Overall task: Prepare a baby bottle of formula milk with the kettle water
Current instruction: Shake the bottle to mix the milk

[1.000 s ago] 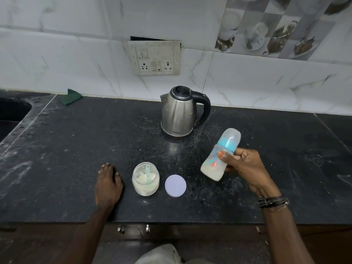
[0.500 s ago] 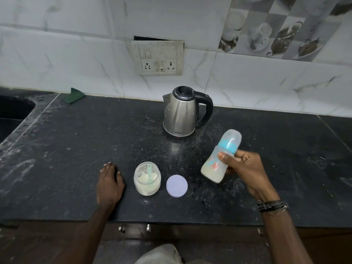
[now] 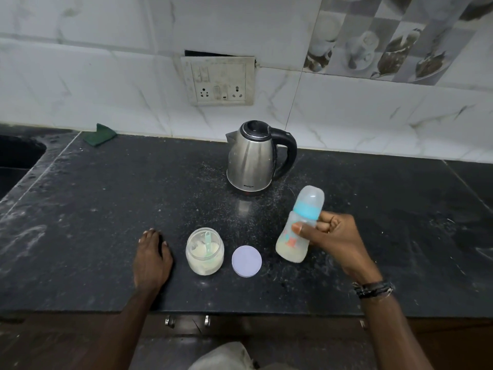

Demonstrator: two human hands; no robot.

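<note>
From the head view, my right hand grasps the baby bottle, capped and tilted, above the counter in front of the kettle. My left hand rests flat, fingers relaxed, beside the open formula jar.

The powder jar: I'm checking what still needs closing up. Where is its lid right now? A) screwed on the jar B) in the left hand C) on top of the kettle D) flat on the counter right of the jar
D: the round lid lies flat on the counter, just right of the open powder jar, whose scoop is visible inside.
</note>
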